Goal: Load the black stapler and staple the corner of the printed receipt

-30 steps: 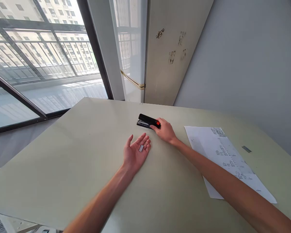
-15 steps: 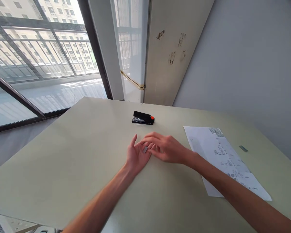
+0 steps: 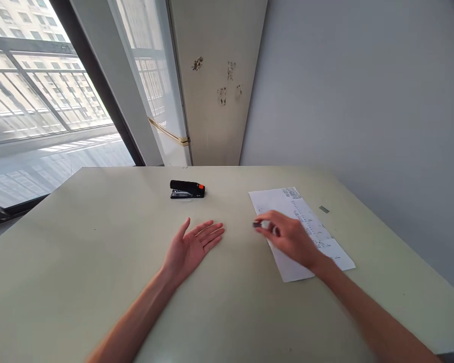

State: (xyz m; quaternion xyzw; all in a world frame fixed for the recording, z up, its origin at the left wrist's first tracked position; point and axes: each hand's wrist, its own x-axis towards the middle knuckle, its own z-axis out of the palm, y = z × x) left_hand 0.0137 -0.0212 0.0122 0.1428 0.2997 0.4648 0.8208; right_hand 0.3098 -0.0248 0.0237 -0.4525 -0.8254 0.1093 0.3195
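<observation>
The right hand [image 3: 290,240] pinches a small dark-grey piece [image 3: 256,224]; the empty left hand [image 3: 191,252] spreads palm-up; a black, red-marked stapler [image 3: 186,186] stands near the pale-green table's [image 3: 79,272] far edge.

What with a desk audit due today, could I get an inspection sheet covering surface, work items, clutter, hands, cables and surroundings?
Surface: pale table, a few tiny specks.
Work items: small dark piece, held, too blurred to identify; black stapler with a red patch, on the table, apart from both hands; printed paper, lying flat on the right, text unreadable.
Clutter: small grey strip beside the paper.
Hands: left hand open, palm up, holding nothing; right hand pinching the dark piece between thumb and fingers.
Cables: nothing seen.
Surroundings: window with railing outside; stained panel; grey wall.
</observation>
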